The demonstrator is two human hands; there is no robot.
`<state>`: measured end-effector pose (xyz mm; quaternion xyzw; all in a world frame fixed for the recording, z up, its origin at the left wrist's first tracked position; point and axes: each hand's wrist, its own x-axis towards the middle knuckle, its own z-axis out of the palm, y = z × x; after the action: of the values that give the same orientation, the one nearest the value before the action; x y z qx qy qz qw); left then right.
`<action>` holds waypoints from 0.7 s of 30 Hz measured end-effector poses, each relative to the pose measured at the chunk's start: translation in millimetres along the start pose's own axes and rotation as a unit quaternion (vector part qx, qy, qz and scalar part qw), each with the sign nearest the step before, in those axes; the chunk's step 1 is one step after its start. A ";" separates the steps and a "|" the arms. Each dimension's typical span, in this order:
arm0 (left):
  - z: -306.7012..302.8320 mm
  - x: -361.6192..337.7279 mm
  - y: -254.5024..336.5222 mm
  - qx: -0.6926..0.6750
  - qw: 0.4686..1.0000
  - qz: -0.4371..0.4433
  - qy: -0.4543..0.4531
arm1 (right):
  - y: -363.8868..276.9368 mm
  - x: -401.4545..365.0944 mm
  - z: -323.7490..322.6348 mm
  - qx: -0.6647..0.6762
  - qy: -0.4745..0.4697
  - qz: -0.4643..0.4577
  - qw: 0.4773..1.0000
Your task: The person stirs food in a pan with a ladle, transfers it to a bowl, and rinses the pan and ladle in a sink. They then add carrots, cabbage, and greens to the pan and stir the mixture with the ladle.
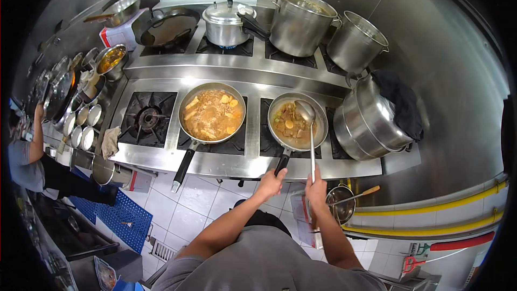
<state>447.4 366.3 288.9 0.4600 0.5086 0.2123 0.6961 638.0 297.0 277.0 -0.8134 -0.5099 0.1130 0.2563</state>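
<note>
My left hand (270, 184) is closed round the black handle of a frying pan (280, 100) on the front right burner. Brown stew (291, 127) with chunks and a yellow slice lies in that pan. In my right hand (316, 187) is the long handle of a metal ladle (306, 111), its bowl resting in the stew near the pan's right side. To the left, a second frying pan (186, 99) holds a bubbling orange-brown stew with yellow pieces, its black handle pointing toward me.
Behind stand a wok (167, 27), a pressure cooker (223, 31) over a blue flame, and tall stockpots (299, 29). A large steel pot (366, 118) with black cloth is at right. A cloth (111, 142) lies left. Another person (29, 164) stands far left.
</note>
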 end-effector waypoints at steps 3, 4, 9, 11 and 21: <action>6.4 -6.4 -2.3 0.051 0.999 0.008 0.006 | 7.5 49.3 -32.1 -0.081 -0.030 0.007 0.996; 10.3 -8.0 -2.7 0.068 0.998 0.016 0.011 | 13.4 57.5 -32.1 -0.075 -0.038 -0.001 0.996; 16.2 -8.1 -0.2 0.127 0.991 0.036 0.037 | 26.0 59.8 -54.3 -0.059 -0.103 -0.070 0.990; 16.2 -13.2 13.1 0.148 0.986 0.052 0.047 | 19.0 51.2 -73.0 -0.054 -0.124 -0.080 0.988; 46.3 -6.7 -0.3 0.256 0.950 0.121 0.133 | 9.5 6.9 -90.0 0.129 -0.157 0.132 0.970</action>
<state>486.6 341.4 294.8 0.6486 0.5745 0.2168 0.4498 688.5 272.6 348.4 -0.8056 -0.4130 0.3370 0.2586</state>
